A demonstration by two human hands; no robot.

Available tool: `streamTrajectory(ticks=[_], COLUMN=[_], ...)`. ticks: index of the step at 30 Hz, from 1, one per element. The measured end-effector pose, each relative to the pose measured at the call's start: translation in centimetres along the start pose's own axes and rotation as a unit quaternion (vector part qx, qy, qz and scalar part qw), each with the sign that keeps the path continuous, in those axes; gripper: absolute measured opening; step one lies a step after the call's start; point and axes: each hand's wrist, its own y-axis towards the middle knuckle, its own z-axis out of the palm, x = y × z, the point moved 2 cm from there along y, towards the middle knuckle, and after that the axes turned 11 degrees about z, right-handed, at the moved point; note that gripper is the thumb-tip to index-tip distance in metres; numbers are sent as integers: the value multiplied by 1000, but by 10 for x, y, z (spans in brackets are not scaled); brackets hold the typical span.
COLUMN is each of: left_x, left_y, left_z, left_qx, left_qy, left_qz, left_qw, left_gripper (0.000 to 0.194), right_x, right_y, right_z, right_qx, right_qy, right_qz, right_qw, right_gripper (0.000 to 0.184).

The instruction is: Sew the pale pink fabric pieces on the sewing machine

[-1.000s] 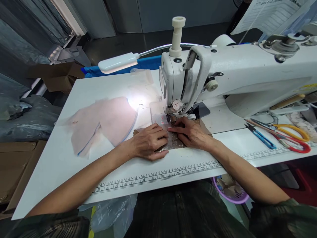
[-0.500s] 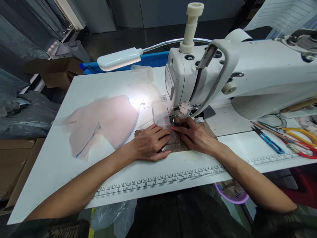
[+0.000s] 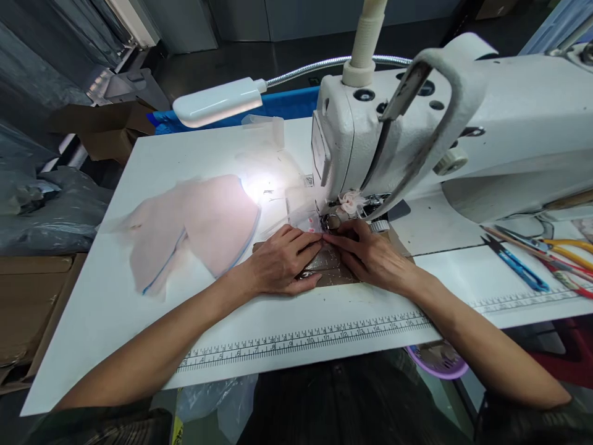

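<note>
My left hand (image 3: pixel 286 261) lies palm down on a brown taped patch (image 3: pixel 340 276) of the machine bed, its fingers stretched out and the thumb apart. Close to the presser foot (image 3: pixel 330 221) of the white sewing machine (image 3: pixel 347 136), my right hand (image 3: pixel 370 252) has its fingers bent and pressed together. Both index fingertips meet just in front of the foot. What the right fingers hold is hidden. Sheer pale fabric (image 3: pixel 300 201) lies left of the foot, beyond my left fingers.
Pink sheer cut pieces (image 3: pixel 217 210) with blue edges lie at left under a lamp (image 3: pixel 220 102). A blue thread snipper (image 3: pixel 519 266) and yellow-handled scissors (image 3: pixel 572 250) lie at right. A printed ruler strip (image 3: pixel 296 340) runs along the front edge. A purple basket (image 3: pixel 440 368) sits below.
The view has shifted slightly, so the machine looks closer and farther right. Both hands stay at the presser foot, and their index fingertips have come together.
</note>
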Motion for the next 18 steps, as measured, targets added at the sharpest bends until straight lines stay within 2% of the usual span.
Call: streamTrajectory(ticks=[10,18], left_x=[3,9], left_y=[3,2], left_z=[0,1], left_qx=[46,35], left_qy=[9,9], left_qz=[-28,-33], left_qw=[998,999], left_gripper=[52,61], right_x=[0,2], right_y=[-1,1], right_z=[-1,3], right_qx=[4,-14], right_qy=[6,-23], right_qz=[7,4], right_qw=[1000,1000], right_gripper=[38,38])
